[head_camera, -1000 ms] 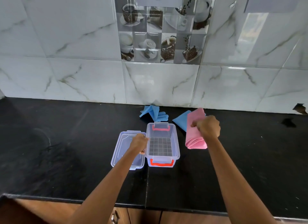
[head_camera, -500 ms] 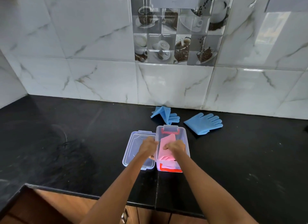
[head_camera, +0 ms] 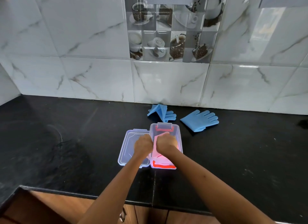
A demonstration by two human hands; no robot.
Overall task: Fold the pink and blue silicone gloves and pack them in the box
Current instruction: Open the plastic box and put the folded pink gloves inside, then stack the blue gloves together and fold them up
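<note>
Both hands, left (head_camera: 143, 144) and right (head_camera: 166, 142), grip closed on soft, springy folded pink gloves (head_camera: 156, 151) mid-frame in box (head_camera: 179, 137); pin the fold.

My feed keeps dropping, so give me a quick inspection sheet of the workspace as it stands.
Surface: black counter, faint smudges at the left.
Job's things: clear box open, pink gloves partly in it; lid flat on the box's left; folded blue glove and flat blue glove behind the box on the counter.
Clutter: nothing seen.
Grippers: left hand and right hand press the pink gloves into the box.
Cables: nothing seen.
Surroundings: tiled wall behind, wooden cabinet below.
</note>
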